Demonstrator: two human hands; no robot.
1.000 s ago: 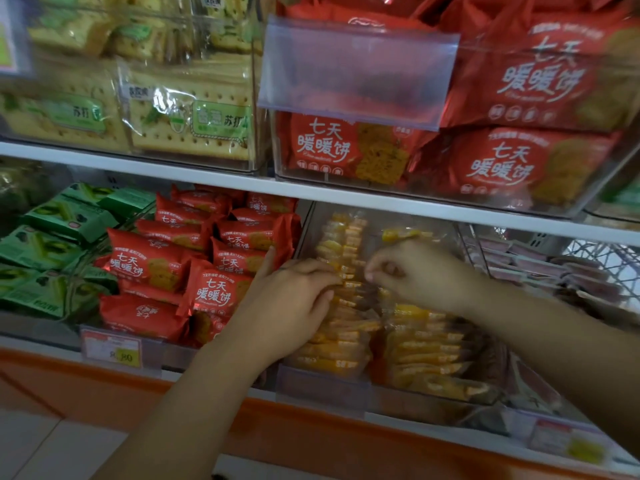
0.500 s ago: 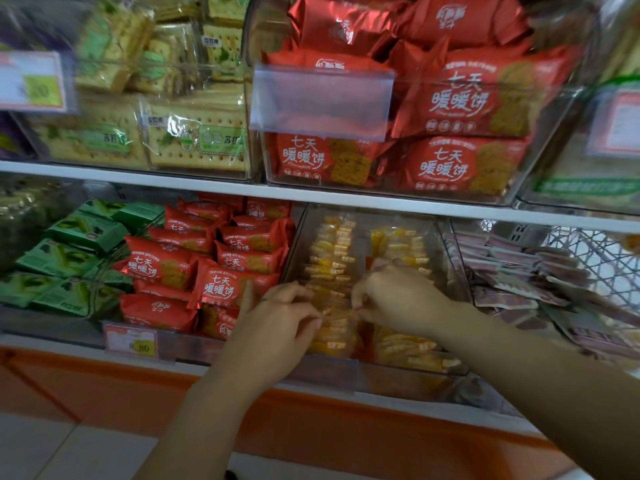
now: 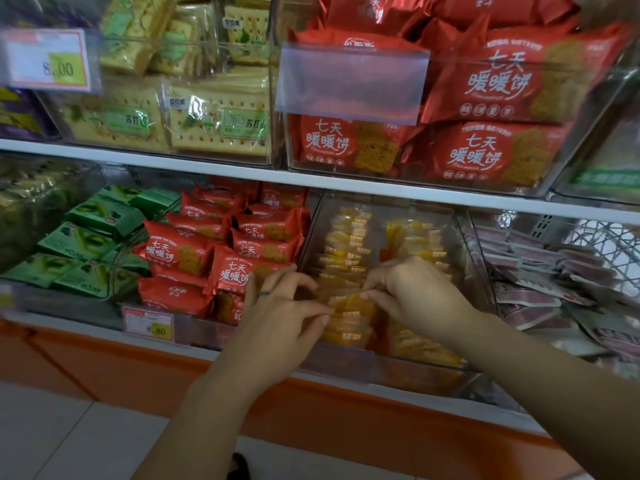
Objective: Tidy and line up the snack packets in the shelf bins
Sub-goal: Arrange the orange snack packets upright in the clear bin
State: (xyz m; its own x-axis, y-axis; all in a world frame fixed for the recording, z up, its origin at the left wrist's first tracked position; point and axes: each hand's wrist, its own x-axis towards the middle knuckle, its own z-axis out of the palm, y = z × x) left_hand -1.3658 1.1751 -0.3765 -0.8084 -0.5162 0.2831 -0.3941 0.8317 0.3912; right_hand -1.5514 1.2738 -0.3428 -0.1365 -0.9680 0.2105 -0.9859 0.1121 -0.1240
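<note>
**Head view: hands reach the front of the yellow row**

Over the last second both hands have worked forward along the left row of yellow snack packets (image 3: 346, 244) in the clear bin (image 3: 341, 362). The back of that row looks lined up, so the front probably remains. The left hand (image 3: 287, 306) and right hand (image 3: 415, 296) each pinch one end of a single front packet (image 3: 353, 303) with curled fingers. There are two hands, two yellow rows and one held packet. The packets in each row overlap too much to count.
</note>
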